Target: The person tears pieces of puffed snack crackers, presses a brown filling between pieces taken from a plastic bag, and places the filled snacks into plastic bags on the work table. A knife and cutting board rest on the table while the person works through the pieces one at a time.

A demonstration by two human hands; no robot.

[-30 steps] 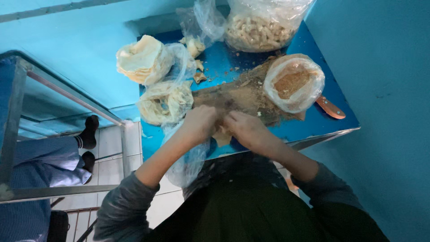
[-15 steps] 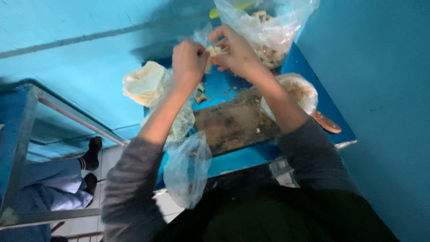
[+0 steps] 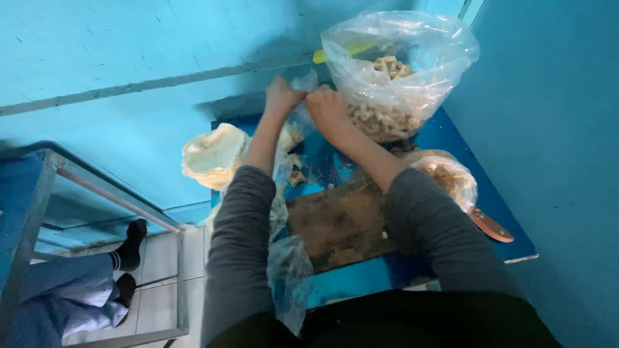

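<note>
My left hand (image 3: 284, 96) and my right hand (image 3: 329, 111) are stretched out together at the far side of the blue table (image 3: 361, 280). Both have closed fingers pinching a small clear plastic bag (image 3: 304, 82) between them. What is inside it is hidden. Just right of my hands stands a large clear bag (image 3: 400, 71) full of pale cut pieces. Under my forearms lies a worn wooden cutting board (image 3: 342, 222) dusted with brown crumbs.
A bag of brown crumbs (image 3: 448, 177) sits right of the board, beside an orange knife handle (image 3: 491, 225). A bag of pale sheets (image 3: 213, 154) lies at the left. A clear bag (image 3: 290, 270) hangs off the front edge. Another person's black-socked feet (image 3: 129, 248) rest by a metal frame (image 3: 116, 200).
My hands have moved from above the cutting board out to the far side of the table, beside the large bag. The camera has tilted up with them.
</note>
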